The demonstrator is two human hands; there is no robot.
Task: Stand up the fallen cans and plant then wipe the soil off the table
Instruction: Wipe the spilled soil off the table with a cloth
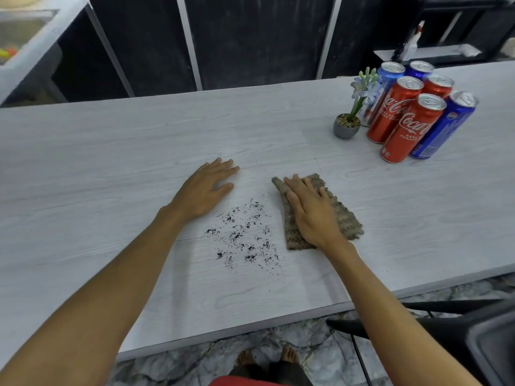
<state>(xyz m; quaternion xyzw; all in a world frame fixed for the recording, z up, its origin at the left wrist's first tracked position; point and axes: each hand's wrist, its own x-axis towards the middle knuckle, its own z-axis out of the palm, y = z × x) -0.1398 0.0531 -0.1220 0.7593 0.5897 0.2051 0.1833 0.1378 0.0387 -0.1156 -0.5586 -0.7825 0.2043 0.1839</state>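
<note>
Our bare feet [266, 358] show on the marble floor under the pale wood-grain table [111, 140]. On it, black soil [245, 238] lies scattered in fine crumbs between our hands. Our left hand [204, 190] rests flat at 10 o'clock of the soil, fingers spread, holding nothing. Our right hand [312, 215] presses flat on a speckled brown cloth [345, 218] at 3 o'clock. At 1 o'clock, six cans [412, 112], red and blue, stand upright beside the upright plant [351, 115] in its grey pot.
</note>
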